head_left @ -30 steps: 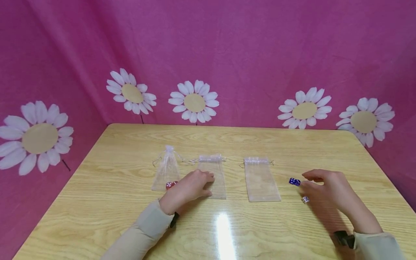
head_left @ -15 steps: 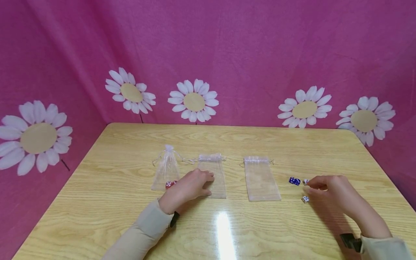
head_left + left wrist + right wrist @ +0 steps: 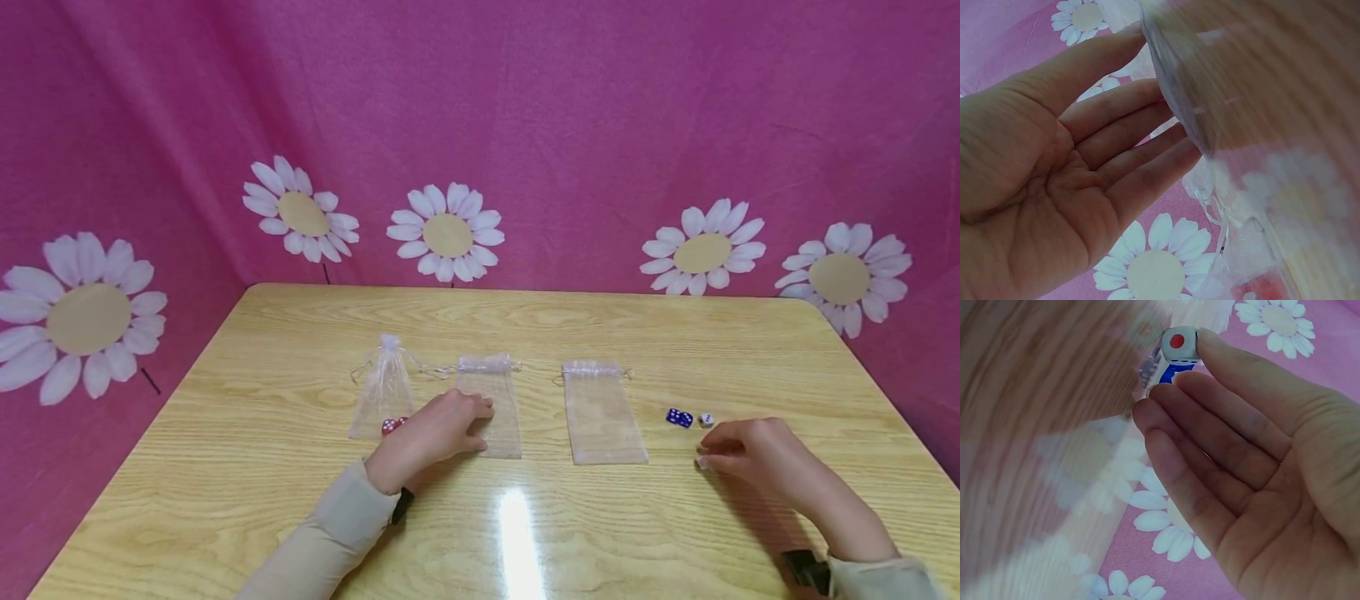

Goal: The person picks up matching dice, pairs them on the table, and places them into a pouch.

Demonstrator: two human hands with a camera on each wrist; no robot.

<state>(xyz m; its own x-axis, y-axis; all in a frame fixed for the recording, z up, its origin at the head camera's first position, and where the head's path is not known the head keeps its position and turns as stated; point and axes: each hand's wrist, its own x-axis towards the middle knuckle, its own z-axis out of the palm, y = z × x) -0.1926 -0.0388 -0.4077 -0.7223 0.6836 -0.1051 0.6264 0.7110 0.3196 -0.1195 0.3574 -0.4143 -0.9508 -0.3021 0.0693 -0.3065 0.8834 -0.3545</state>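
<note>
My left hand (image 3: 437, 429) rests over a sheer white drawstring bag (image 3: 504, 417); its fingertips touch the bag's fabric in the left wrist view. Beside it lies another drawstring bag (image 3: 386, 383), gathered at the neck, with red dice (image 3: 389, 427) at its lower end, seemingly inside and partly hidden by my wrist. My right hand (image 3: 772, 458) is low at the table's right. In the right wrist view its thumb touches a white die (image 3: 1180, 344) showing a red dot, while the index fingertip is slightly apart. Blue dice (image 3: 679, 418) and a second white die (image 3: 707, 421) sit just beyond.
A third flat sheer bag (image 3: 604, 417) lies between my hands. The wooden table (image 3: 300, 517) ends at a pink cloth (image 3: 555, 150) printed with daisies, which hangs behind it and at the sides. A bright reflection crosses the front middle of the tabletop.
My right hand has set one white die beside the blue dice, then come down toward me to the other white die. My left hand has stayed in place.
</note>
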